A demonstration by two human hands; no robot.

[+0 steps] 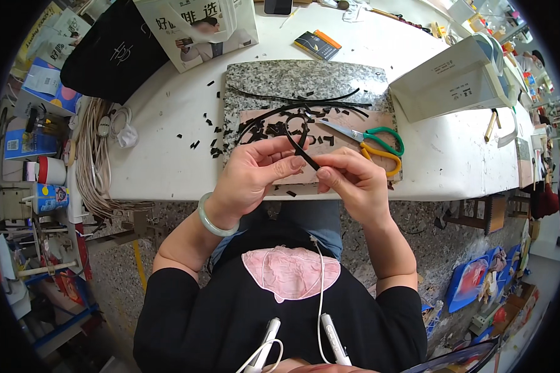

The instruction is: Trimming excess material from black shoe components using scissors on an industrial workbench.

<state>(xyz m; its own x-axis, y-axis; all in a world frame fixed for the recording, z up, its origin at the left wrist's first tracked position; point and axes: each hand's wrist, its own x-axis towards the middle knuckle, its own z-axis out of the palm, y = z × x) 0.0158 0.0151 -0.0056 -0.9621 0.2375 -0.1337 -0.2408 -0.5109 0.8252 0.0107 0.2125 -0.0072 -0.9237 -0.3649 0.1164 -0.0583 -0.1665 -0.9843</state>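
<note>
A narrow black strip [305, 156], bent into a loop at its far end, is pinched between my two hands over the near edge of the table. My left hand [252, 174], with a pale green bangle on the wrist, grips it by thumb and forefinger. My right hand [359, 186] holds the strip's near end between thumb and fingertips. Just beyond my hands, more long black strips [280, 114] and many short black cut pieces [272, 130] lie on a pinkish sheet [386, 121]. Scissors [378, 147] with one green and one yellow handle lie to the right, blades toward the pieces.
The sheet rests on a speckled granite slab [305, 71] on a white table [155, 168]. Paper bags [196, 34] and a black cloth bag [115, 53] stand far left, with a bundle of beige cords [93, 155] nearer. A pale box-like bag [451, 81] stands at right.
</note>
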